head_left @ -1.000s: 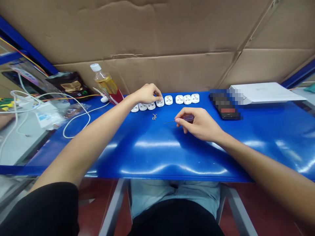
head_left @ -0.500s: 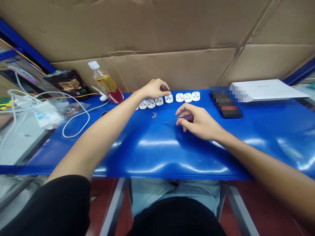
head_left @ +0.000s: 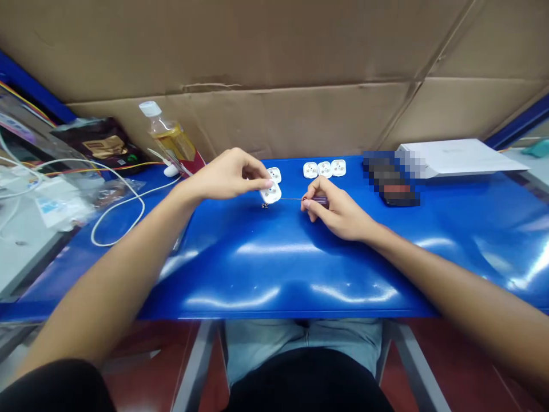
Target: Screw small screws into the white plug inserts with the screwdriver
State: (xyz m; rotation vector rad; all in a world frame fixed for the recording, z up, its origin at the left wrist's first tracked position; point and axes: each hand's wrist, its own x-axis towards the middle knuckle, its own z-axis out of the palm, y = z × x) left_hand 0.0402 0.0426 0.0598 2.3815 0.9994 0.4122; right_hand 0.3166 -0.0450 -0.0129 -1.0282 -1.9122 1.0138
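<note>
My left hand (head_left: 234, 176) pinches a white plug-socket piece (head_left: 271, 193) between thumb and fingertips, tilted above the blue table. A small pile of screws (head_left: 265, 205) shows just below its lower edge. Another white socket piece (head_left: 274, 174) lies right behind it; others on that side are hidden by my left hand. My right hand (head_left: 338, 210) is closed round the dark purple handle of a thin screwdriver (head_left: 321, 201). The screwdriver's shaft points left, its tip close to the held piece; whether they touch I cannot tell. Three white socket pieces (head_left: 325, 169) sit in a row behind my right hand.
A drink bottle (head_left: 174, 140) and a white cable (head_left: 115, 243) are at the left, with a dark pouch (head_left: 105, 146) behind. To the right lie a partly blurred black phone (head_left: 401, 194) and a white box (head_left: 454, 157). A cardboard wall (head_left: 300, 120) rises behind the table.
My left hand has taken a socket piece from the row and brought it left and nearer to me. My right hand has shifted slightly left, the screwdriver now level.
</note>
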